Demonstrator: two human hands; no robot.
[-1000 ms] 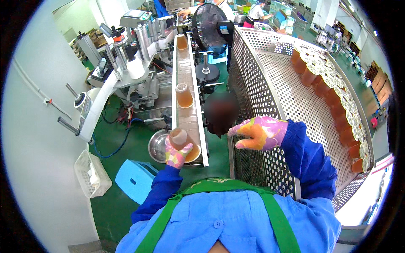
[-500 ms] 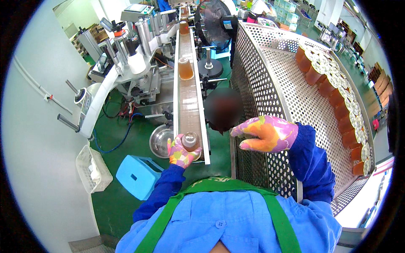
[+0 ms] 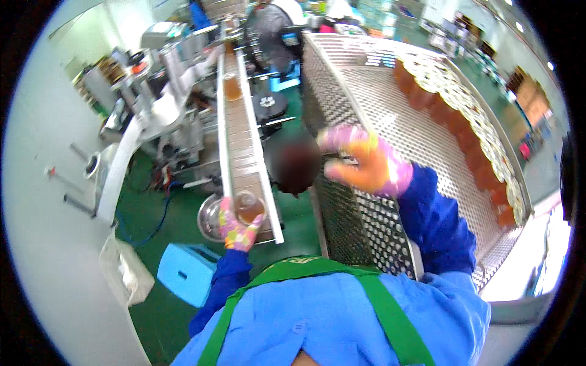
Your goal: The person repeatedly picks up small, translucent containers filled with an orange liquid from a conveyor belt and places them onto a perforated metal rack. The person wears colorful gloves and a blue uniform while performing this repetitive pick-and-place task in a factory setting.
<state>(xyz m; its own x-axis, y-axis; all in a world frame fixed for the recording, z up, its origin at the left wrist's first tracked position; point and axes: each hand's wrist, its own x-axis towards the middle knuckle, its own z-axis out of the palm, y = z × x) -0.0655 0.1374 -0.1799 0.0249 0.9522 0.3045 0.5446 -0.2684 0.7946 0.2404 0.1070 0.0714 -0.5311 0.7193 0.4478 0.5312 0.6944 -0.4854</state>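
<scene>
My left hand (image 3: 235, 227), in a pink and yellow patterned glove, is closed around a clear jar of amber contents (image 3: 248, 206) at the near end of a narrow conveyor belt (image 3: 240, 137). Another amber jar (image 3: 232, 86) rides farther up the belt. My right hand (image 3: 367, 160), in an orange and pink glove, is raised with fingers spread over the perforated metal table (image 3: 390, 104), holding nothing. Several amber jars with white lids (image 3: 473, 131) line that table's far curved rim.
A labelling machine with a white roll (image 3: 160, 113) stands left of the belt. A metal bowl (image 3: 210, 217) sits under the belt's end, and a light blue stool (image 3: 186, 272) stands on the green floor. A black fan (image 3: 267, 27) is behind.
My left hand has kept the jar at the belt's near end while it turned upright. My right hand has lifted higher above the perforated table, and the far jar has travelled up the belt.
</scene>
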